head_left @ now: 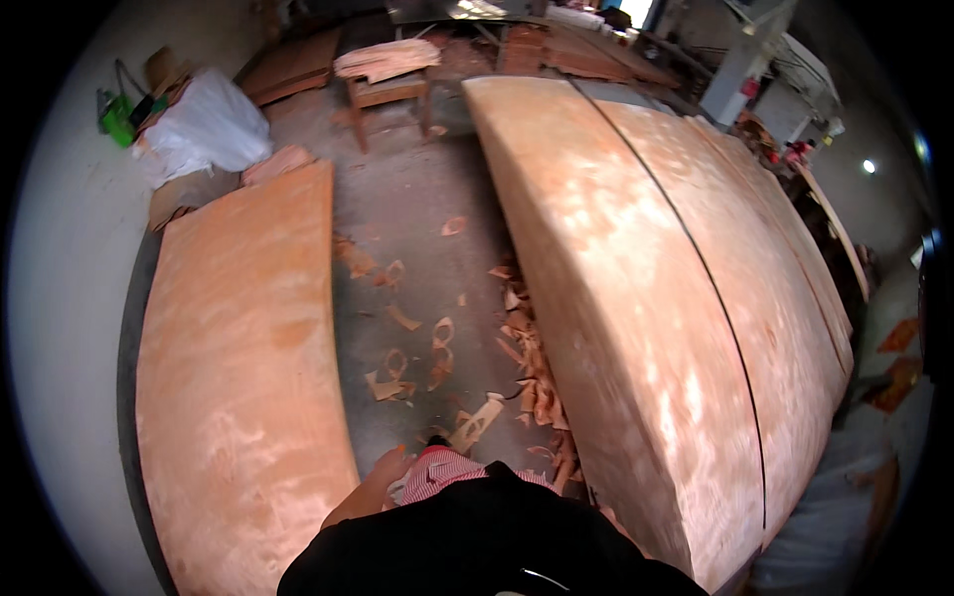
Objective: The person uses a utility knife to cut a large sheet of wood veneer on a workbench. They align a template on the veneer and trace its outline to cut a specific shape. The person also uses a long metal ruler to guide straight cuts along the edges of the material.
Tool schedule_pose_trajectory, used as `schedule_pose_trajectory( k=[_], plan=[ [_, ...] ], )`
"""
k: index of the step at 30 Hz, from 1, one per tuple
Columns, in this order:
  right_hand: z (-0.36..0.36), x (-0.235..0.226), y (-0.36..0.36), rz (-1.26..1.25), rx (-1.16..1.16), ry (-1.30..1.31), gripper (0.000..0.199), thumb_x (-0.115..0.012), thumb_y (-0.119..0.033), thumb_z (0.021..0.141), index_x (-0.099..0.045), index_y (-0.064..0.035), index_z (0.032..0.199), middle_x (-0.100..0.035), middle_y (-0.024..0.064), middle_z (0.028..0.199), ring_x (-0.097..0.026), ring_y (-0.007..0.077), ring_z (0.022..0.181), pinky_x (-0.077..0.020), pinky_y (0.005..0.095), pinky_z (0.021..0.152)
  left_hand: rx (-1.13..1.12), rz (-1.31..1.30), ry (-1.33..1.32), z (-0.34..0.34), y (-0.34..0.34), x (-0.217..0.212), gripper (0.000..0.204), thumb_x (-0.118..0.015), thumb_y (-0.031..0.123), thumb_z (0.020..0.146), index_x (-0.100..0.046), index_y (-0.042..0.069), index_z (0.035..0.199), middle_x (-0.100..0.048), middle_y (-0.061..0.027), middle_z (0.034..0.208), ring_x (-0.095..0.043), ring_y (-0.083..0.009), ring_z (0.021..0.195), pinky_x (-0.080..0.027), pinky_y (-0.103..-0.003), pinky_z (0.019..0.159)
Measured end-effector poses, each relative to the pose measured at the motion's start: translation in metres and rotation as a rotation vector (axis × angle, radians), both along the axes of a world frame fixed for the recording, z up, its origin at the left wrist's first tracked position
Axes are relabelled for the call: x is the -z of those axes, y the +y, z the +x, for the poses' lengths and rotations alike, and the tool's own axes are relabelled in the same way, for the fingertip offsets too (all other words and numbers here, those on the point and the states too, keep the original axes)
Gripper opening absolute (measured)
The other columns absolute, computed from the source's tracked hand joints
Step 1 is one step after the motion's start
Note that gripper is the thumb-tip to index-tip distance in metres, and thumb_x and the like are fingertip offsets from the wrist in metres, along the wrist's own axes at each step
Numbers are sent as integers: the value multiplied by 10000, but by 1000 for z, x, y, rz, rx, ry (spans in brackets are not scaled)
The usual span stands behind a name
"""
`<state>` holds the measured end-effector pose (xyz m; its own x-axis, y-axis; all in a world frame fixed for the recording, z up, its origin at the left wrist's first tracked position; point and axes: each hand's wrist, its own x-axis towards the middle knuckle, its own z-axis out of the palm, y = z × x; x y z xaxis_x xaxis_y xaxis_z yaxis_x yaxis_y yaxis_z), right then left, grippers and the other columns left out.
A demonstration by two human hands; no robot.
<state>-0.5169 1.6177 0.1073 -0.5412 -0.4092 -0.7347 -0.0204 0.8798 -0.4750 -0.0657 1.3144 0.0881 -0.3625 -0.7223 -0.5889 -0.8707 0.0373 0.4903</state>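
Observation:
My left hand [392, 463] hangs low beside the near right edge of a stack of pale wood veneer sheets [238, 368]. Its fingers look curled, and a small orange spot shows at their tips; what it belongs to is too small to make out. Of my right hand [608, 514] only a sliver appears past my black shirt, close to the near side of a larger, taller veneer stack [646, 328]. Its fingers are hidden. A dark line runs lengthwise down the top of that larger stack.
Wood scraps [537, 382] litter the grey floor [417, 219] between the stacks, densest along the right one. Farther off stands a wooden stool [388, 94] topped with veneer pieces. A white plastic bag [214, 124] lies at the far left by the wall.

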Motion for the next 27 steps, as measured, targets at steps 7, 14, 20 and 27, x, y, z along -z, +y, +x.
schedule_pose_trajectory(
  k=[7, 14, 20, 27],
  plan=[
    [12, 11, -266, -214, -428, 123, 164, -517, -132, 810, -567, 7, 882, -587, 99, 716, -553, 174, 615, -441, 291, 553, -177, -225, 8, 70, -136, 12, 537, -426, 442, 818, -427, 16, 1146, -514, -217, 1075, -495, -362, 981, -402, -416, 821],
    [80, 8, -543, -287, -646, -67, 189, -463, -63, 807, -525, -11, 978, -580, 76, 673, -532, 145, 590, -422, 268, 528, -357, 34, 307, -12, -341, -60, 414, -436, 375, 831, -492, 46, 1075, -595, -163, 917, -564, -311, 850, -440, -366, 720],
    [77, 57, -734, -422, -647, -197, 252, -380, 51, 806, -487, 3, 1029, -560, 82, 758, -497, 126, 637, -402, 222, 574, -289, 40, 128, 31, -460, -26, 477, -439, 424, 823, -489, 40, 1102, -565, -184, 997, -543, -298, 928, -431, -341, 770],
    [65, -5, -970, -370, -810, -12, 160, -427, -115, 849, -535, -25, 925, -608, 73, 670, -540, 166, 592, -422, 277, 568, -712, 9, -122, 141, -540, 19, 487, -456, 427, 801, -527, 24, 1064, -607, -132, 921, -563, -245, 910, -429, -337, 790]
  ],
)
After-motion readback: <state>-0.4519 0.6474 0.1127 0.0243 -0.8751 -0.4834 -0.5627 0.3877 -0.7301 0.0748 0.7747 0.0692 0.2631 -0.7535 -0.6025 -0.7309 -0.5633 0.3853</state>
